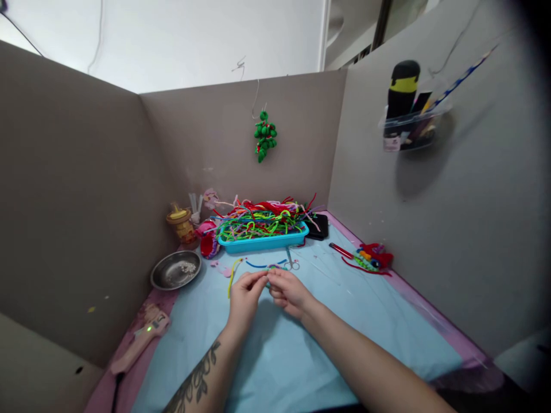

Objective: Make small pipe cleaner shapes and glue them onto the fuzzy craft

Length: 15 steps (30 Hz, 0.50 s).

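Tattooed forearm [202, 373] nearest, my left hand [247, 289] and right hand [290, 291] meet, fingers nearly closed, apparently pinching a teal piece [267, 285] above the desk [275, 373]; a loose pinch could drop it.

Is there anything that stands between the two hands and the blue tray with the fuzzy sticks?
Nothing tall is visible there. Only low things lie on the cloth between the left hand, the right hand and the tray: a blue fuzzy stick, a small multicoloured piece just beyond the hands, and scissors slightly to the right.
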Motion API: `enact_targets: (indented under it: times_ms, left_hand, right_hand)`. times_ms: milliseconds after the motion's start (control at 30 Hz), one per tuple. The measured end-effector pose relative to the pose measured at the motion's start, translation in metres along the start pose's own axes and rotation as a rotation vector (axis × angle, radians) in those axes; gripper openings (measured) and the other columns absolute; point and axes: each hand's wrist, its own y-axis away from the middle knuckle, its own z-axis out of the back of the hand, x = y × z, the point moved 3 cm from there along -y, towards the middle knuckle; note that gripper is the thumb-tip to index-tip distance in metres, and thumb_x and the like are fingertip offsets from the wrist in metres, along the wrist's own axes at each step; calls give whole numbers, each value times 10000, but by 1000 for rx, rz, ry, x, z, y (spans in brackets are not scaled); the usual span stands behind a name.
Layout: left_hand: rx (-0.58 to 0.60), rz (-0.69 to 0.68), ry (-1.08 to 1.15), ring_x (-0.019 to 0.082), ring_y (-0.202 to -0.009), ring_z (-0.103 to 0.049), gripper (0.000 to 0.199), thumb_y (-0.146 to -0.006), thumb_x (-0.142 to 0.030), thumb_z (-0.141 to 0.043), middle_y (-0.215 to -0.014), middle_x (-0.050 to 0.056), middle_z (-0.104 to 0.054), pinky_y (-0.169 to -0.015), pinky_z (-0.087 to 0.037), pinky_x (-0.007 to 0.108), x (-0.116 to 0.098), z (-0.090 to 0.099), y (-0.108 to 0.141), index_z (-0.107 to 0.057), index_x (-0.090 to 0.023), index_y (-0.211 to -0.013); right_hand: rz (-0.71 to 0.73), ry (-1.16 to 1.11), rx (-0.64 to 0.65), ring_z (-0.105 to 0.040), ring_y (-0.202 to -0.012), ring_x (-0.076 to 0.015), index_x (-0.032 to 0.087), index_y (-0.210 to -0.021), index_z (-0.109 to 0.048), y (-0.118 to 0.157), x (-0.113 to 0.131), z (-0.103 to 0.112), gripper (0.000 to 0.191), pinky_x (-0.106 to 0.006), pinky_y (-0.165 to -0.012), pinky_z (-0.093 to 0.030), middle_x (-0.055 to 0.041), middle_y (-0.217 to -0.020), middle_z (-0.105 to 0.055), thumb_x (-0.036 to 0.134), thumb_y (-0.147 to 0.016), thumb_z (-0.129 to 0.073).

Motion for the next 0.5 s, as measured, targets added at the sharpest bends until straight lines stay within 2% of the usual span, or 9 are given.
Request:
enact_targets:
  times_ms: [67, 133, 200, 267, 367, 500]
  left_hand:
    - [-4, -22, -33, 150, -659, -542, 179, -712, -318, -651, -675, 22, -609, -639, -426, 259, -1, 1, 0, -729, -180, -795]
    - [-6, 17, 28, 128, -598, -511, 191, -710, -338, -655, -638, 9, -575, -567, -404, 235, 1, 0, 0, -713, -168, -774]
    - [5, 139, 204, 80, -472, -417, 248, -695, -391, -666, -572, -21, -514, -441, -319, 196, 6, -3, 0, -672, -152, -760]
    - [50, 290, 440, 37, -388, -262, 309, -667, -436, -687, -498, -71, -398, -370, -193, 168, 10, -8, 2, -611, -149, -754]
    - [156, 415, 702, 20, -394, -140, 353, -639, -432, -727, -478, -113, -249, -360, -128, 142, 7, -15, 6, -538, -152, -743]
    - [180, 458, 825, 15, -409, -114, 373, -627, -395, -756, -513, -113, -222, -353, -110, 128, 0, -15, 8, -489, -151, -720]
  right_hand:
    - [50, 50, -27, -129, -353, -22, 196, -715, -429, 0, 0, 0, 297, -160, -328, -77, 140, -416, -271, 366, -684, -670]
    - [88, 93, -49, -141, -345, -23, 194, -701, -438, 1, 1, -2, 291, -165, -327, -84, 135, -404, -284, 375, -686, -665]
    - [125, 123, -55, -157, -341, -24, 187, -686, -452, 4, 2, -5, 285, -168, -328, -93, 128, -392, -300, 370, -682, -670]
    - [143, 105, -25, -162, -339, -23, 179, -674, -465, 6, 3, -9, 281, -168, -328, -96, 123, -384, -308, 359, -676, -681]
    - [96, -66, 23, -132, -343, -21, 172, -695, -492, 6, 4, -9, 265, -158, -328, -86, 129, -388, -271, 354, -687, -685]
    - [-58, -382, -64, -142, -338, -29, 161, -702, -507, -3, 2, 3, 256, -142, -320, -93, 112, -406, -274, 391, -787, -582]
